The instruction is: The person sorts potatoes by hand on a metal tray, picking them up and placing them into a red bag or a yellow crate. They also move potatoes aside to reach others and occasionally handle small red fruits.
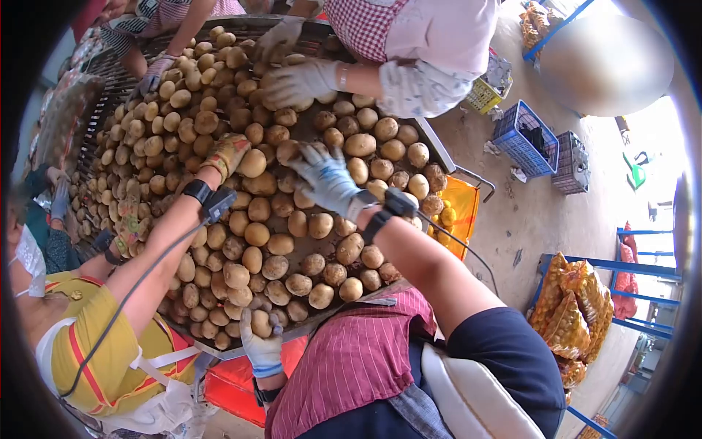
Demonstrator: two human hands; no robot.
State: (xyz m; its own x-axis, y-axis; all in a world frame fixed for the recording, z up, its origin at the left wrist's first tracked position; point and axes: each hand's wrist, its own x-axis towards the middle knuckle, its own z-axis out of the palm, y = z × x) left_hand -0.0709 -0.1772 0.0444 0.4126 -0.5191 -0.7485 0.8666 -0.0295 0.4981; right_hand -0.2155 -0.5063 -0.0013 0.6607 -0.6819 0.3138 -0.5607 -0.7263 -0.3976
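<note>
My left hand [261, 350], in a white and blue work glove, is closed round a potato [261, 323] at the near edge of the sorting table. My right hand [324, 179], gloved in light blue, reaches over the potatoes in the middle. Its fingers are spread, with a darker potato [288, 152] beside the fingertips. Many loose potatoes [258, 234] cover the table, some smooth and pale, others brown and rough. Whether my right palm touches a potato is hidden.
Co-workers' gloved hands reach in: a patterned glove [228, 155] at left, grey gloves [300, 82] across. An orange bag [457, 208] hangs at the table's right end. Crates [526, 139] stand on the floor; filled net sacks [574, 307] sit on a blue rack [629, 265].
</note>
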